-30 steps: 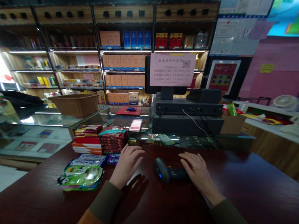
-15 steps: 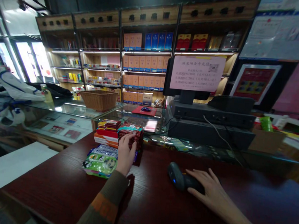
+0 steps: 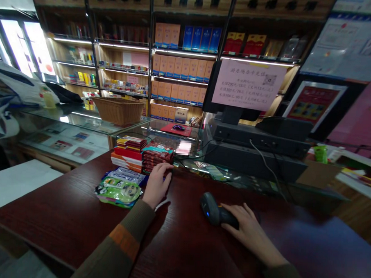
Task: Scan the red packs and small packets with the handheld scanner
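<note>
A black barcode scanner (image 3: 212, 210) with a lit blue light lies on the dark wooden counter. My right hand (image 3: 246, 227) is around its handle, thumb on the near side and fingers on the far side. On the left, my left hand (image 3: 157, 185) is open, thumb apart and fingers slightly bent, by the near right edge of a stack of brown-red snack packets (image 3: 155, 158). Beside that stack are red and orange boxes (image 3: 128, 155). Closer to me lie a green panda-printed packet (image 3: 118, 191) and blue-purple packets (image 3: 129, 175).
Behind the counter (image 3: 174, 245) stand a monitor (image 3: 209, 97) bearing a pink notice and a dark till unit (image 3: 252, 158) with cables. A wicker basket (image 3: 117, 111) sits on the glass case to the left. Stocked shelves (image 3: 182, 77) line the back.
My left hand has slid off the front of the brown-red packets to their near right corner. On the scanner handle, my right hand's fingers have drawn closer together. The view has tilted down slightly.
</note>
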### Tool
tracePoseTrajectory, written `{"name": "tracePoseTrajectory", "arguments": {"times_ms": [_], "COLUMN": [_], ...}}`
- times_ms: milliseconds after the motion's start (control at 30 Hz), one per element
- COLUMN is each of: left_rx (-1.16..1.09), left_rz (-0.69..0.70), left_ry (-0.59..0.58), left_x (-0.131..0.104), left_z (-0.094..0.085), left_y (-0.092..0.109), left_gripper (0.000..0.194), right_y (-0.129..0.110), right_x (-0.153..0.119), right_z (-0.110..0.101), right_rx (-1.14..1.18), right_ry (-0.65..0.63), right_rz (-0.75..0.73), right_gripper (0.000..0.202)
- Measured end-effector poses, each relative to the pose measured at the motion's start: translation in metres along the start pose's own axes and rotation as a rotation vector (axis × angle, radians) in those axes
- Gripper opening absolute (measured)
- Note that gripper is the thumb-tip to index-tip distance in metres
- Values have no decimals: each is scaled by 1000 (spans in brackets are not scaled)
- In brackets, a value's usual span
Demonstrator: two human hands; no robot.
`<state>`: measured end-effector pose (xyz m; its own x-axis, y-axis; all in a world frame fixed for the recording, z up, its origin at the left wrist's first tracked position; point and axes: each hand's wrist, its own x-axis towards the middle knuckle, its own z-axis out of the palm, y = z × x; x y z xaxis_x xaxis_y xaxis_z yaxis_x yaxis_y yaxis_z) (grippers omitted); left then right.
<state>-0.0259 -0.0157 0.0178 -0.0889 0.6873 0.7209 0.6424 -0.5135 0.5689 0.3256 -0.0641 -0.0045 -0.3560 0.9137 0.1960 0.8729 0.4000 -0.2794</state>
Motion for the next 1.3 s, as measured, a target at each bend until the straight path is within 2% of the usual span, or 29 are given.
{"name": "tracePoseTrajectory", "arguments": {"times_ms": [233, 467, 600, 733, 833, 1000, 1133, 1300], "left_rx": [2, 15, 23, 16, 14, -73, -127, -139], "left_rz": [-10, -21, -54, -82, -113, -271, -338, -333], "left_ry": [-3, 20, 110, 261, 388, 481, 511, 526], "left_x": [0, 1, 6, 13, 18, 24, 24, 23], "left_z": [-1, -3, -9, -18, -26, -35, -39, -38], "left_y": [-1, 0, 2, 1, -9, -29, -32, -34], "left_gripper": [24, 24, 22, 27, 33, 34, 30, 29], "right_y": [-1, 1, 10, 8, -12, -77, -127, -158], "right_x": [-1, -3, -2, 8, 22, 44, 56, 74], "right_z": [-3, -1, -6, -17, -25, -29, -17, 10], "right_rx": [44, 42, 69, 147, 186, 361, 456, 549], "right_ry": [-41, -18, 32, 199, 300, 292, 206, 140], "right_rz": [-50, -49, 2, 13, -24, -74, -160, -156], "right_gripper": [47, 52, 57, 49, 46, 40, 38, 40]}}
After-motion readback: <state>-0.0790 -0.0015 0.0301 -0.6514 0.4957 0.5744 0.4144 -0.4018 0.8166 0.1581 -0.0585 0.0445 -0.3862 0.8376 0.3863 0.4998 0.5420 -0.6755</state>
